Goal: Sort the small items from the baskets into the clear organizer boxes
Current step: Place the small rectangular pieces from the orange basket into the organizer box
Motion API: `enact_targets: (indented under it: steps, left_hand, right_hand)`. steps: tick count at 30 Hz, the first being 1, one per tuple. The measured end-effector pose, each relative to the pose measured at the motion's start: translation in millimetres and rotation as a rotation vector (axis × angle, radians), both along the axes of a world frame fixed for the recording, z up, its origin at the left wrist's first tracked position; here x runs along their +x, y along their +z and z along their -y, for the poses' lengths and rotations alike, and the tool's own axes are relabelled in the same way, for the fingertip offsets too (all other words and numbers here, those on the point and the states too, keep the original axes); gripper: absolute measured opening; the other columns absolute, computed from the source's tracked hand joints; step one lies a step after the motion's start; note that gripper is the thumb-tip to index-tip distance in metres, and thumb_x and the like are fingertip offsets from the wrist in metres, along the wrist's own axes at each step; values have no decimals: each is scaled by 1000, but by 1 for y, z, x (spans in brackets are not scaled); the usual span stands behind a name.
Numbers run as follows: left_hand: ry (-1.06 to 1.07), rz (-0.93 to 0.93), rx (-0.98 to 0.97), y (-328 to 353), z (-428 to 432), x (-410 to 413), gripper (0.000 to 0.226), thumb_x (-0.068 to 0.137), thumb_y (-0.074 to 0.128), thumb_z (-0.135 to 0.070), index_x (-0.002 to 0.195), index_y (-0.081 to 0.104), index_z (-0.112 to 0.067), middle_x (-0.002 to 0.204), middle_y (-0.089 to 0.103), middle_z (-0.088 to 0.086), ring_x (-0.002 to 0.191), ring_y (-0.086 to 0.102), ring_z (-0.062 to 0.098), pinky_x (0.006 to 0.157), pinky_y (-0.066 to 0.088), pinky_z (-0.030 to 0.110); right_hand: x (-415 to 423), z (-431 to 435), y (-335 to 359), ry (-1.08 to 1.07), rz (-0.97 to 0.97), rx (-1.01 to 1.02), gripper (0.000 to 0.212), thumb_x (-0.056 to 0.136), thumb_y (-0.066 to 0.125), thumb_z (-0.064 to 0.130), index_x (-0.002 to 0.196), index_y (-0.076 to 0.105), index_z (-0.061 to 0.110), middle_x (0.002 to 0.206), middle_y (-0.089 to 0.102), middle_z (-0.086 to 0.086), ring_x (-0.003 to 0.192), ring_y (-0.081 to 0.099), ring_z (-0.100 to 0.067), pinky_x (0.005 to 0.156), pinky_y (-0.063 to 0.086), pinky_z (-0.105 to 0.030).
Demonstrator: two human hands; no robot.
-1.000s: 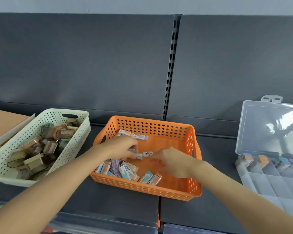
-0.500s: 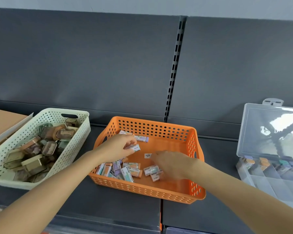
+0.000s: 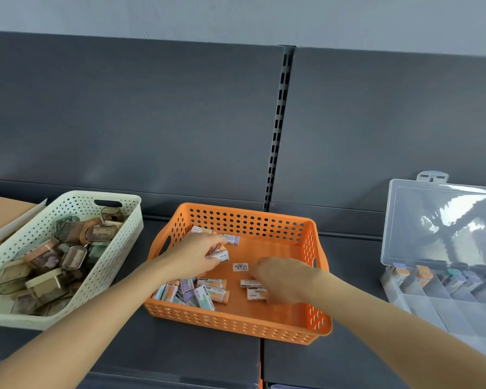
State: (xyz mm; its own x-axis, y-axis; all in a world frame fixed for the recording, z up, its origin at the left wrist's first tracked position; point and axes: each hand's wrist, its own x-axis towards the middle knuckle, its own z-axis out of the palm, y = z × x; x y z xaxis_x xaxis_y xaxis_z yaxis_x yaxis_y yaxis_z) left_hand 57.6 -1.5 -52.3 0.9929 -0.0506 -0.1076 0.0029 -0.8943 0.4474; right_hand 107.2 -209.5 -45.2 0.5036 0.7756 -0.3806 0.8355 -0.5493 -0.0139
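Left hand [image 3: 192,259]: pinch on one small pack [image 3: 220,255] inside orange basket [image 3: 236,329], middle of shelf [image 3: 197,352]. Right hand [image 3: 281,279]: curled over two loose packs [image 3: 251,289], grip not discernible. Take one each, clear rim, match colour in organizer box [image 3: 432,310] at right edge.

Soft, even light fills the spot, bright enough, with no hard shadows; only faint shade lies under the arms inside the orange basket [image 3: 264,324]. The raised lid of the clear organizer box [image 3: 443,226] throws back white glare (lamp or window, I cannot tell). The wide lens bows the lines of the shelf [image 3: 180,355] toward the corners. The left hand [image 3: 191,259] and the packet [image 3: 220,254] it pinches look slightly smeared.
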Motion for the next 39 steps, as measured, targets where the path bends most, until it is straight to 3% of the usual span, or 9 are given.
enact_targets:
  steps: [5,9,11,15,22,27,30,36,39]
  left_hand:
    - [-26,-9,16,-1,4,3,44,93,54,-21,136,47,-31,97,55,-12,84,54,6,79,49,29]
    - [-91,-22,2,4,13,7,52,95,50,-12,142,39,-33,127,49,-11,83,50,0,75,39,13]
    - [-117,-58,30,6,17,8,54,96,46,-11,142,35,-37,119,42,-10,89,53,7,75,38,17]
    - [-89,-54,35,4,20,13,43,93,49,-12,131,49,-32,94,35,-14,79,47,7,73,41,24]
    - [-62,15,-18,4,23,15,30,88,57,-7,112,58,-25,106,47,-7,80,52,10,71,48,26]
    - [-33,22,-50,3,21,15,43,84,62,0,122,56,-20,126,54,-7,107,55,7,87,48,21]
    - [-22,36,-16,3,20,15,42,84,65,-5,123,55,-18,128,56,-6,116,52,6,87,41,14]
    - [-9,53,26,2,19,11,36,86,66,-13,120,60,-23,124,61,-6,108,57,9,89,47,25]
    - [-6,99,-16,6,21,9,37,87,66,-14,123,61,-25,126,60,-8,111,55,8,90,44,21]
  right_hand:
    - [3,-1,0,-23,-1,-5,26,89,60,16,114,59,11,108,60,-6,96,61,-25,81,54,-35]
    - [1,2,0,-80,-14,21,28,88,58,25,113,58,12,108,60,-6,94,61,-25,79,55,-35]
    - [-1,3,0,-92,-5,41,31,88,57,24,118,54,13,111,60,-6,97,61,-26,79,54,-36]
    - [1,7,5,-121,10,150,25,92,54,20,116,51,12,109,61,-6,92,62,-24,68,48,-30]
    - [10,15,9,-202,41,368,14,91,49,11,99,62,11,96,61,-4,78,61,-18,67,56,-33]
    - [8,14,5,-192,59,362,23,94,48,13,113,59,12,109,57,-6,85,61,-20,72,55,-32]
    - [5,10,2,-209,57,371,27,95,47,15,121,56,12,113,56,-6,91,61,-21,78,55,-33]
    - [-1,11,-1,-243,41,359,18,93,51,13,109,59,12,106,61,-4,87,62,-20,75,56,-32]
    - [-5,17,11,-265,43,463,13,89,53,10,83,57,21,86,59,5,72,57,-10,62,49,-21]
